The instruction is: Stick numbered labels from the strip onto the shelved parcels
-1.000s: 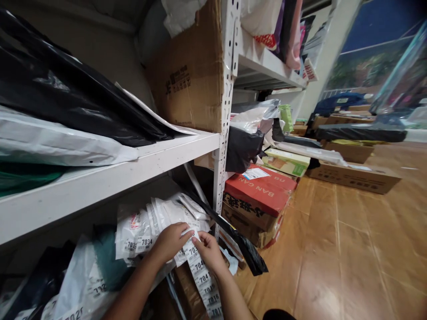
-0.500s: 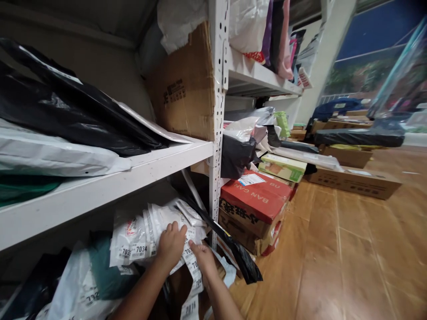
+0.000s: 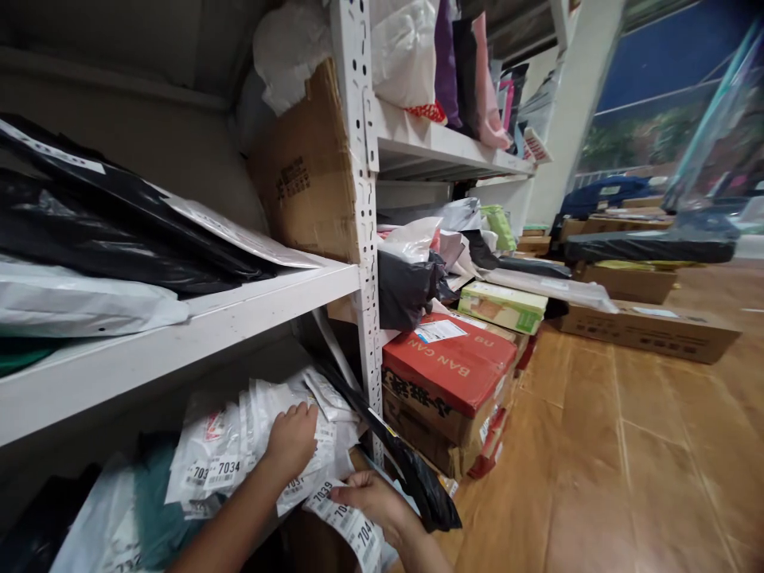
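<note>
- White metal shelving point(image 3: 358, 239) crammed with parcels lines the wall.
- My left hand point(image 3: 290, 439) presses flat, fingers released, steadying numbered white mailers point(image 3: 239, 446) on the lower shelf.
- My right hand point(image 3: 373, 501) pinches a label strip point(image 3: 349, 525), numbers facing me to read.

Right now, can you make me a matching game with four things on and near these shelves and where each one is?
Things:
1. left hand
2. right hand
3. red box
4. green box

Places:
A. on top of the red box
B. on the floor stack beside the shelf post
C. pressed on the white numbered bags on the low shelf
D. holding a strip of numbered labels

Pairs: 1-C, 2-D, 3-B, 4-A
</note>
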Action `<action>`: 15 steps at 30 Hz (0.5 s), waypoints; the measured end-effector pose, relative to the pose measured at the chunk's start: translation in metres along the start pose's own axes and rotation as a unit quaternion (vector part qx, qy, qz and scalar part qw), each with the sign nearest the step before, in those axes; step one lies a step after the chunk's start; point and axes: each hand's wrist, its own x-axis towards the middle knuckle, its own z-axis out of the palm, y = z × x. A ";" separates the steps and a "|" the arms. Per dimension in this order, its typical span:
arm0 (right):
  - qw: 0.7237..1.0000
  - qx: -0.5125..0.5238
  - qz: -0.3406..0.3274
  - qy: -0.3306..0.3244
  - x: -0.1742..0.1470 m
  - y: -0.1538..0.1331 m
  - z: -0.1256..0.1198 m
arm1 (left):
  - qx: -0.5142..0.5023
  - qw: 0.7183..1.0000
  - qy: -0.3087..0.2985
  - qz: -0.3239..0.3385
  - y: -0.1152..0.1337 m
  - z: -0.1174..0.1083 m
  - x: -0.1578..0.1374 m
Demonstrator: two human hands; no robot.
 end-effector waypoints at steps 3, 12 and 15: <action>0.996 0.061 -0.002 -0.059 -0.013 -0.016 -0.008 | -0.033 0.997 -0.004 0.065 -0.001 -0.007 0.017; 0.977 0.155 -0.101 -0.102 0.013 -0.009 -0.005 | -0.149 0.977 0.034 0.148 -0.015 0.006 0.046; 0.979 0.143 -0.132 -0.053 0.031 -0.006 0.000 | -0.177 0.964 0.015 0.199 -0.022 0.009 0.050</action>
